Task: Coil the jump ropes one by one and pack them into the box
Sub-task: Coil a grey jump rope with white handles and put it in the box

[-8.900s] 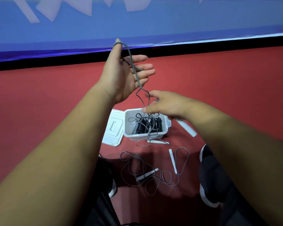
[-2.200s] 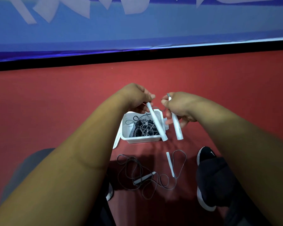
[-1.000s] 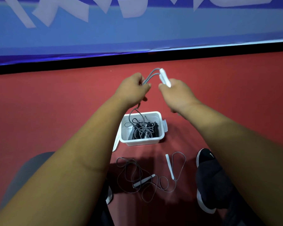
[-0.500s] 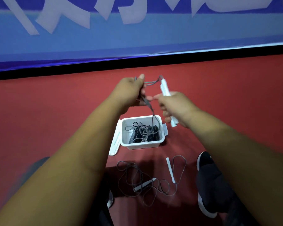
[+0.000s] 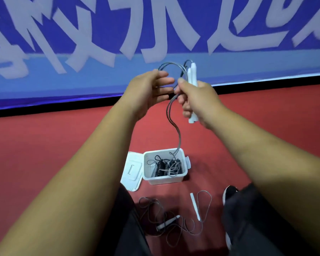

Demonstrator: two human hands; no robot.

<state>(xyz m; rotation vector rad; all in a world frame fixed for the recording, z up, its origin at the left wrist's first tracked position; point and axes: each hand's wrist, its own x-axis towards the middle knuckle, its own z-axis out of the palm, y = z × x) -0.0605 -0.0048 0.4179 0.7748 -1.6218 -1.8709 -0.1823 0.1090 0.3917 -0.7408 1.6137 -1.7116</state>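
Two bare hands are holding a jump rope up at the centre of the frame, above an open white box.

The right hand is keeping its grip clamped around two white handles, which are standing upright side by side and sticking out above and below the fist. The grey cord is arching from the handle tops across to the left hand, whose fingers are lying nearly straight, grip apart, with the cord draped over the topmost finger. Between the hands the cord is hanging down into the box, at lower centre on the red floor. A second jump rope is lying loose below the box.
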